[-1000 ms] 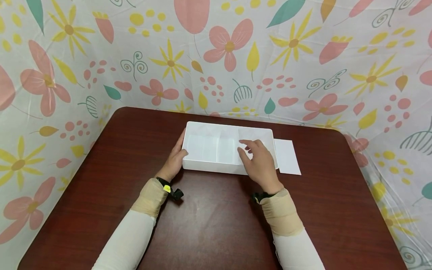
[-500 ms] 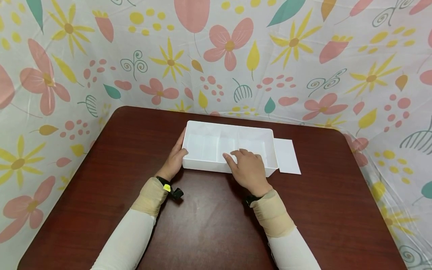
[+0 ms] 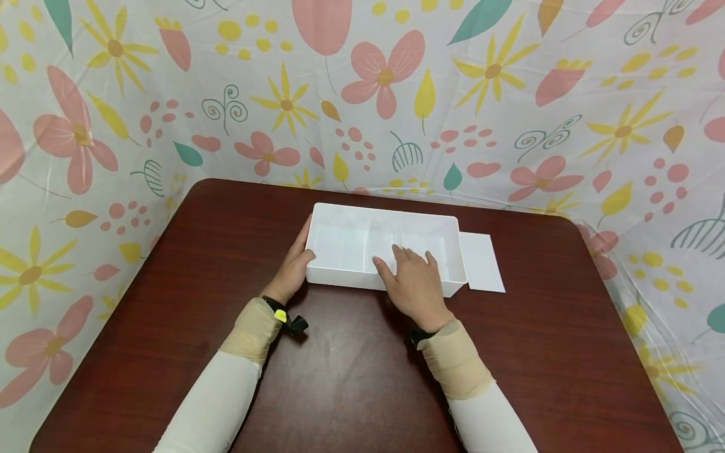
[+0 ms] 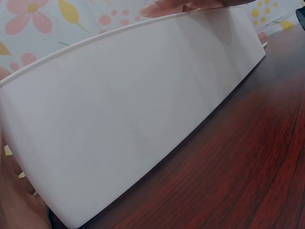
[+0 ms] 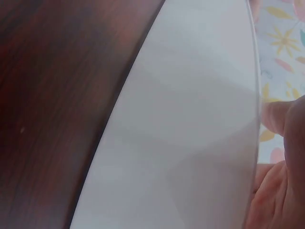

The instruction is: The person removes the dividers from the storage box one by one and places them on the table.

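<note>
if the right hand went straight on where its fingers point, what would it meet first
Probably the far inner wall of the white box, since the right hand points that way; depth is unclear, so an inner divider might come sooner.

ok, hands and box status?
Left hand grips white box, left end. Right hand over box's near side. Box open side up. White card beside right end, no obstruction seen.

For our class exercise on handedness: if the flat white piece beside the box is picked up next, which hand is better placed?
Probably the right hand: it is nearer the flat white piece, placed over the near wall of the box. The left hand grips its opposite end.
</note>
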Demonstrator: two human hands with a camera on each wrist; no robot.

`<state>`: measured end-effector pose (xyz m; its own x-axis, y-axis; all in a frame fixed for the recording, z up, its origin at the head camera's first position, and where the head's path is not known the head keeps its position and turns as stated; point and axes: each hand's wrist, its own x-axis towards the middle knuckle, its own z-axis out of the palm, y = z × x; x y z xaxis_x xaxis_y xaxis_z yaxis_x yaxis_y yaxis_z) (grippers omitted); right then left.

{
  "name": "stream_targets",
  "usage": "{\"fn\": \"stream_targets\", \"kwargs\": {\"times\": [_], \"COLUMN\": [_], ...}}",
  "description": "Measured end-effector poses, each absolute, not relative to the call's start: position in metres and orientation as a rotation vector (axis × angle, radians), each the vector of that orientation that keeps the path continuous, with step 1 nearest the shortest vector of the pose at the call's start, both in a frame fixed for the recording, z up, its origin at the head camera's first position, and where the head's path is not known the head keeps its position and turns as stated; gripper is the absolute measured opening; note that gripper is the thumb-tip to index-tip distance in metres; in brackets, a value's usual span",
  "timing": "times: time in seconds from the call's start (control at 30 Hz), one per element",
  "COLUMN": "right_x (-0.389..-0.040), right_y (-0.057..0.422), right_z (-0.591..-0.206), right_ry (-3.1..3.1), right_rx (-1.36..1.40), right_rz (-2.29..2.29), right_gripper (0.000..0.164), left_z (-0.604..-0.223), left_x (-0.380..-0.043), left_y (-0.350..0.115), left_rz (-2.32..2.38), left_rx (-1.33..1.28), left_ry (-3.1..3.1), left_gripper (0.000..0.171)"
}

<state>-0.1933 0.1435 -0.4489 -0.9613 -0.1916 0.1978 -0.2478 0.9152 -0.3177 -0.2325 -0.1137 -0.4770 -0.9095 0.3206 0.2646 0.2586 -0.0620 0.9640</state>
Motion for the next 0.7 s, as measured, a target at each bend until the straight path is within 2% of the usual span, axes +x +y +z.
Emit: {"fn": "stream_targets", "kwargs": {"times": [0.23, 0.53, 0.7], "right_x": [-0.1897, -0.1888, -0.1875], "right_y": [0.1377, 0.1363, 0.1364], "right_z": [-0.4443, -0.4421, -0.4407], "right_ry": [-2.877, -2.792, -2.774], "right_rx": [0.298, 0.272, 0.286], "right_rz": [0.556, 0.675, 0.695], "right_gripper": [0.074, 0.059, 0.055], "left_z": [-0.4758, -0.4749, -0.4754], "left_x": [-0.2317, -0.2326, -0.2327], "left_y": [-0.1133, -0.1134, -0.1134], "left_rz": [2.164, 2.152, 2.147], "left_rx": [0.646, 0.64, 0.634], "left_ry": [2.112, 2.116, 2.121], "left_gripper": [0.08, 0.079, 0.079]}}
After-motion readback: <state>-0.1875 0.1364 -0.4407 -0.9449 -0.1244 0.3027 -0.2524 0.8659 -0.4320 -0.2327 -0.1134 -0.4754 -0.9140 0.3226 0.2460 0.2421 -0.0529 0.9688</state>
